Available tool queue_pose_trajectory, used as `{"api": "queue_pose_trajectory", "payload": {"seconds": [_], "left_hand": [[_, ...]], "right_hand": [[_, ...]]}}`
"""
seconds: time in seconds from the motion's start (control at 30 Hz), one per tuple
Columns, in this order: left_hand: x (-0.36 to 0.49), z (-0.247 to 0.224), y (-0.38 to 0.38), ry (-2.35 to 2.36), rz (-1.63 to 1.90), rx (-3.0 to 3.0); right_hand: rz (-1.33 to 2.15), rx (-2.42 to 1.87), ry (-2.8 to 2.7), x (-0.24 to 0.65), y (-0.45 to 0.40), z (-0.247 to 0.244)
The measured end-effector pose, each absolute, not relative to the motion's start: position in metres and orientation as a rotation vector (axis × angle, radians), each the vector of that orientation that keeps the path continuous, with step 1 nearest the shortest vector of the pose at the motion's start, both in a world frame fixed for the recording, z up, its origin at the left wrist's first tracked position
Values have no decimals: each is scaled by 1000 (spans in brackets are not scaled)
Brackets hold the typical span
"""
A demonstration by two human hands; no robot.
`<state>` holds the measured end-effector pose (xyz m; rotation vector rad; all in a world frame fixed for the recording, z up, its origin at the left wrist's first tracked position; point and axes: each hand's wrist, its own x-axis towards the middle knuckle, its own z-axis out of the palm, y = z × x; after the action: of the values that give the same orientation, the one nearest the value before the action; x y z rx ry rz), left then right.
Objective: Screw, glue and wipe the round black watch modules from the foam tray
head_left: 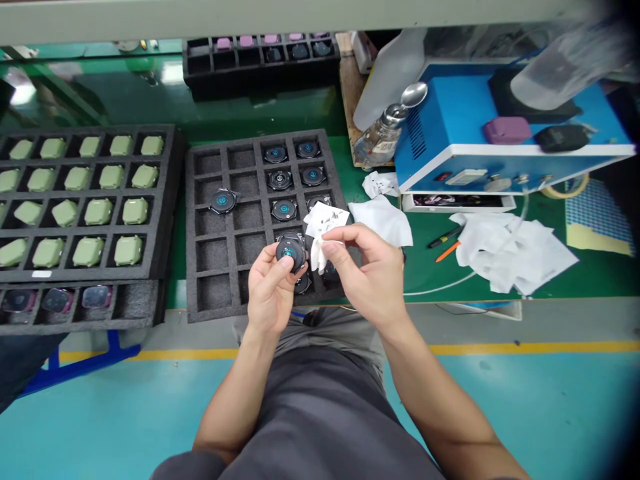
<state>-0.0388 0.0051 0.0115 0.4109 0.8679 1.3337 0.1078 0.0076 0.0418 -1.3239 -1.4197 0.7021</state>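
Note:
Between the thumb and fingers of my left hand (273,290) is a round black watch case (290,251), its face turned up toward me. My right hand (367,270) pinches a white wiping cloth (327,223) marked with dark smudges, close to the right side of the watch case. Below both hands lies a black foam tray (210,283) with square compartments. Several similar watch cases sit in its right columns, and one more watch case (223,200) rests across a divider at the left. My hands and the cloth hide some of the lower right compartments.
To the left, another foam tray (170,193) holds green square cases. A blue machine (430,113) stands at the right, beside a glass jar (380,140) with a spoon. White cloths (510,250), a black pen (445,237) and an orange pen (447,251) lie before it.

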Motion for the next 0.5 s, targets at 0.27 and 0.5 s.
{"api": "queue_pose_trajectory", "payload": {"seconds": [0.27,0.5], "left_hand": [[-38,10,4,847,1342,398],[-34,16,5,839,1360,336]], "right_hand": [[806,-1314,-1390,103,4,38],[910,-1301,-1377,101,5,40]]}}
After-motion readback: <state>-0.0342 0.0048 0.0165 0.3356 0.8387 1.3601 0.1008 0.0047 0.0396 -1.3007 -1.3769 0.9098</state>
